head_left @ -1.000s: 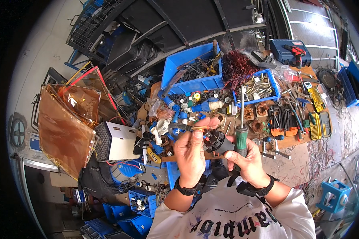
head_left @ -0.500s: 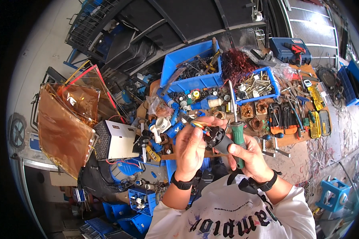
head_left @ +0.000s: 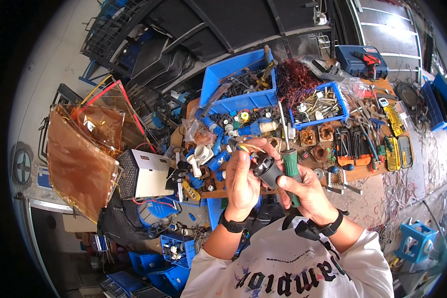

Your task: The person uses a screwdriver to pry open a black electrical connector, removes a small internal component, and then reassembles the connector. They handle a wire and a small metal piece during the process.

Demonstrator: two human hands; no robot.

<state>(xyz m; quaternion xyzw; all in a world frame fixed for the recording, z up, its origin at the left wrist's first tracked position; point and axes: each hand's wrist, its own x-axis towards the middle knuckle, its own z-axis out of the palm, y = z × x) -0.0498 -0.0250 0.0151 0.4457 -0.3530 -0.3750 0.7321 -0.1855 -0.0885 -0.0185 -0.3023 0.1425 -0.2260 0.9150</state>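
Note:
A short black cylindrical part [head_left: 270, 175], with an open-looking end and coloured wires [head_left: 245, 149], is held between my hands above the table's near edge. My right hand [head_left: 309, 194] grips its body with the thumb on top. In the same hand a screwdriver [head_left: 291, 171] with a green handle is clasped, its metal shank pointing away from me. My left hand [head_left: 242, 186] is closed at the wired end, thumb raised against the wires and fingers behind the part. What those hidden fingers touch cannot be made out.
Beyond my hands the wooden table [head_left: 367, 171] carries a blue crate of metal parts [head_left: 238, 105], a blue tray of bolts [head_left: 319, 121], and hex keys [head_left: 352, 144]. Blue and white fittings [head_left: 216, 161] lie left. A blue tool case [head_left: 360, 62] stands far right.
Both hands have shifted slightly left with the black part. The screwdriver has moved left too, and its shank leans a little more to the left.

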